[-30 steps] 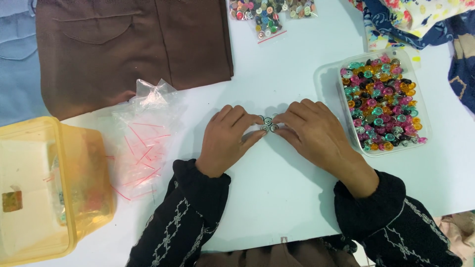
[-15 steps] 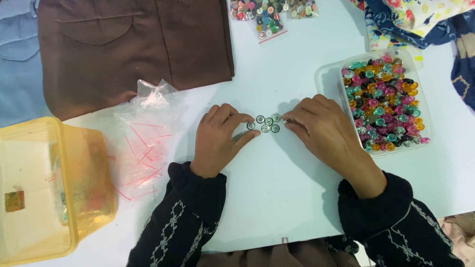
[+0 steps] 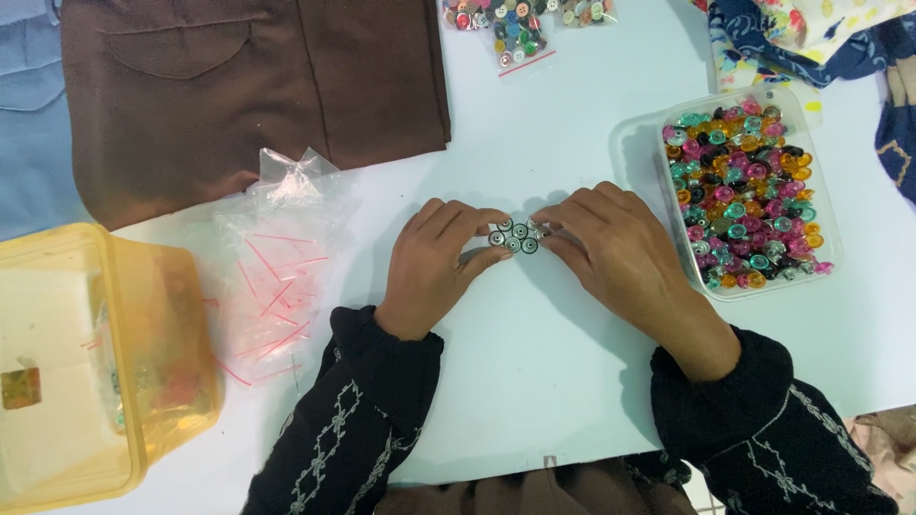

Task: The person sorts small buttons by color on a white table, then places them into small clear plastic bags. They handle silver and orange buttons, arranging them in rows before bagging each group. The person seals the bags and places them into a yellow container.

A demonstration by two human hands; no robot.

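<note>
Single view, worn on the head, aimed almost straight down at the white counter (image 3: 534,381) from close above. Near edge of the counter along the bottom of the frame, dark sleeves (image 3: 363,420) entering from there. Far side cut off at the top, across brown cloth (image 3: 248,86) and a bag of buttons (image 3: 515,24). Left side filled by a yellow box (image 3: 95,362), right side by a clear tray of beads (image 3: 744,191). No second view to overlap with.

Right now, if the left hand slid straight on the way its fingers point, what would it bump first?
The left hand points up and right, so it would first meet the small cluster of dark buttons at its fingertips, with the right hand just beyond.
</note>
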